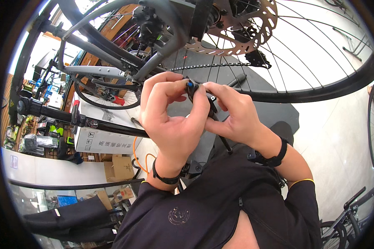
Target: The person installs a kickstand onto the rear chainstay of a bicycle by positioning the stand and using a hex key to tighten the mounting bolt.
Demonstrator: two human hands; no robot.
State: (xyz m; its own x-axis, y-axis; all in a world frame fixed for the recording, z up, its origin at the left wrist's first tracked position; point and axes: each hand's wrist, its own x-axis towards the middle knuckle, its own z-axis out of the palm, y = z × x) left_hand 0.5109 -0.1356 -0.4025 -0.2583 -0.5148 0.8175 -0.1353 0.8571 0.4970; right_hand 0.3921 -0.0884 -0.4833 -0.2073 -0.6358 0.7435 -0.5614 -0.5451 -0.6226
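Note:
My left hand (170, 112) and my right hand (232, 114) meet in the middle of the head view, both pinching a small black bicycle part (193, 89) with a blue spot on it. A thin black cable (222, 139) hangs down from the part between my hands. Right above my fingers are the bicycle chain (207, 65) and the perforated brake disc (241, 31) of the rear wheel (320, 89). The grey bicycle frame (124, 62) runs up to the left.
A black work-stand arm (87, 122) crosses at the left, over a white box and cardboard boxes (118, 166) on the floor. An orange cable (139, 159) lies below my left hand. Another bicycle (349, 207) stands at the lower right, with a tyre at the right edge.

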